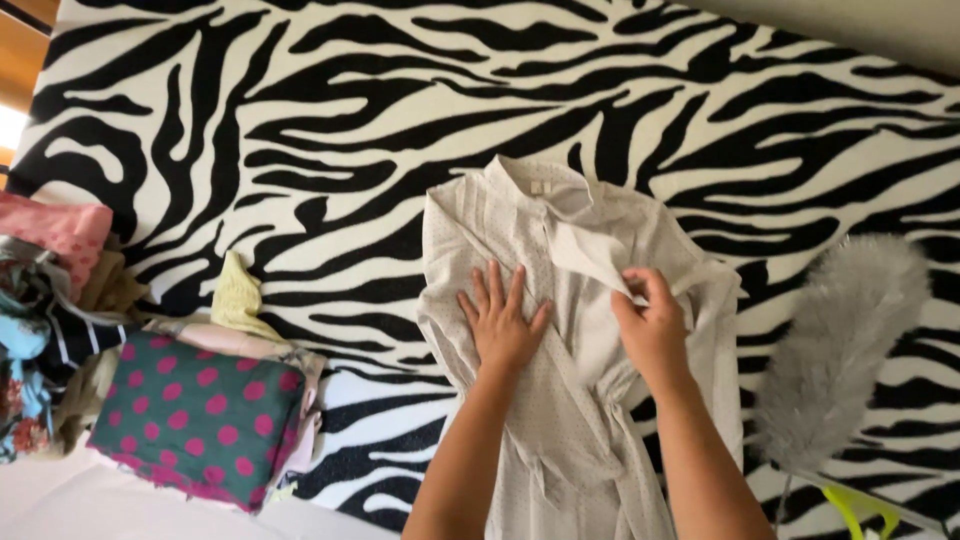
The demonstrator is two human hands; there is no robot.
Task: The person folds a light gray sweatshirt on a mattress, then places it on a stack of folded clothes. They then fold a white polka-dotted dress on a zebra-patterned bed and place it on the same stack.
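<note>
Down on the zebra-striped cover, from our head view, we've got a pale dotted shirt spread out, collar at the far end, hem running toward us off the near edge. Our left hand lies flat on the shirt's left front, fingers spread wide, palm pressing the cloth, gripping nothing. Our right hand sits just beside it on the right, thumb and fingers pinched on a folded flap of the shirt's front, lifting that edge off the rest. Both forearms come up from the near edge, close together.

Over on the left, well apart from the shirt, we see a heap of clothes: a dark green piece with pink dots on the near side, a pale yellow piece poking up behind it, a pink cloth farther left. Off to the right, a grey fluffy duster lies on the cover, near the shirt's right sleeve but not touching our hand.
</note>
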